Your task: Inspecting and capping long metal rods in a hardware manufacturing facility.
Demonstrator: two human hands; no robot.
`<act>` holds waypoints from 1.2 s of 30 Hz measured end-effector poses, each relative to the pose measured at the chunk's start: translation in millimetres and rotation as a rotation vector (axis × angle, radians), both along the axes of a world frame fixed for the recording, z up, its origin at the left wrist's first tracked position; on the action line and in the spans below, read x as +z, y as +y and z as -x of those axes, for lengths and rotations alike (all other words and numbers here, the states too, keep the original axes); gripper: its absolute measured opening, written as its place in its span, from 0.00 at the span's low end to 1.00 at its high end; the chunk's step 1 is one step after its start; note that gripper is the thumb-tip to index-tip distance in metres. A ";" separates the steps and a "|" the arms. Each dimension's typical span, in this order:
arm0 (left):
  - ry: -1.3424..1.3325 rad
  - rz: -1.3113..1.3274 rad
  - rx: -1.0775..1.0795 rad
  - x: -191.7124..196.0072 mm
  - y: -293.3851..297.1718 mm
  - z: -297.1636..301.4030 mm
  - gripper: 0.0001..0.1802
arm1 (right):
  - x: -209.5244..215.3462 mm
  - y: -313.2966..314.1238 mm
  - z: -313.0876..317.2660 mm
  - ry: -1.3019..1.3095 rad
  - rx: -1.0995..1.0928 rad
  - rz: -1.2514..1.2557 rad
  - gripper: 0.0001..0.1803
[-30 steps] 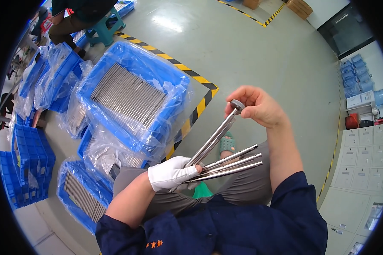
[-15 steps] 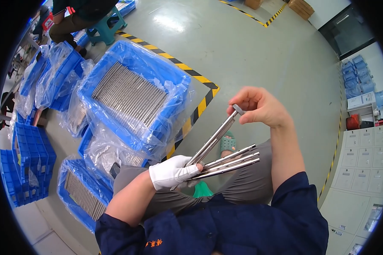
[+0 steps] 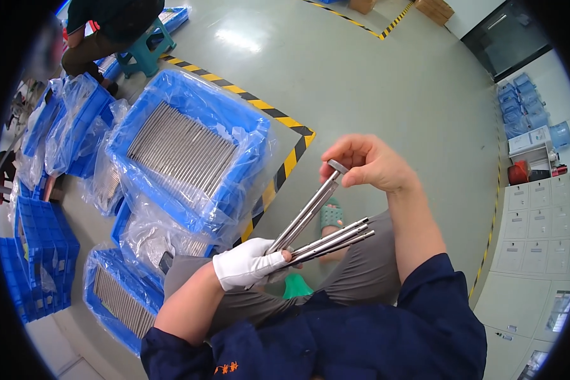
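My left hand [image 3: 250, 263], in a white glove with bare fingertips showing, is closed round several slim shiny metal rods [image 3: 335, 244]. They fan out of the grip in two groups. One group slants up and away towards my right hand [image 3: 372, 166], which is bare. Its thumb and fingers pinch a small flat, rounded grey metal piece [image 3: 337, 166] at the upper end of these rods [image 3: 309, 212]. Whether the piece is fitted on a rod end or just touching it, I cannot tell. The other group points right over my lap, with its ends free.
A blue crate [image 3: 250, 123] lined with clear plastic holds rows of rods at left. Another rod-filled crate [image 3: 95, 253] stands nearer, and stacked blue crates [image 3: 44, 234] lie further left. A person [image 3: 111, 31] sits on a green stool [image 3: 147, 58]. Grey lockers [image 3: 538, 221] line the right.
The whole scene has shifted slightly in the picture as my view turned. Both hands keep their holds on the rods and the flat metal piece; the two rod groups look much the same.
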State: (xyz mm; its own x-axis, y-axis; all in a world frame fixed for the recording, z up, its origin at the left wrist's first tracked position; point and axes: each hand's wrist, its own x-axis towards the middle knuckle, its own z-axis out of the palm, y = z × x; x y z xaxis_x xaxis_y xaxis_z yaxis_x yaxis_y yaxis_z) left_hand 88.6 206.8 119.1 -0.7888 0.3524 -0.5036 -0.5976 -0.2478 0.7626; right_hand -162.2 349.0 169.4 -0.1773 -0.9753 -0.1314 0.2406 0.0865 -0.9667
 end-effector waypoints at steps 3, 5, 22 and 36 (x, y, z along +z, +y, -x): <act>0.025 0.016 -0.005 -0.7 -0.2 -0.2 0.31 | -0.4 -0.1 0.3 -0.019 0.010 -0.003 0.25; 0.019 0.005 -0.004 -0.5 -1.2 -0.4 0.31 | 0.1 0.0 -0.4 -0.011 0.010 0.015 0.25; 0.032 -0.012 -0.003 -5.2 1.6 2.9 0.28 | -2.5 3.4 9.4 0.151 0.051 0.049 0.18; -0.245 -0.224 0.407 -25.8 -2.3 15.9 0.08 | -75.5 -30.2 -95.6 1.495 -0.015 0.256 0.15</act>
State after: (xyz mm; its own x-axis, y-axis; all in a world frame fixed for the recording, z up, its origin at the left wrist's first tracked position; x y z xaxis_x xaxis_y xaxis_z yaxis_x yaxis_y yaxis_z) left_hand 72.7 204.5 93.4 -0.7525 0.1619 -0.6384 -0.5734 -0.6379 0.5141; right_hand -66.6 318.8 93.9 0.0006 -0.9402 0.3405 -0.9464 -0.1106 -0.3036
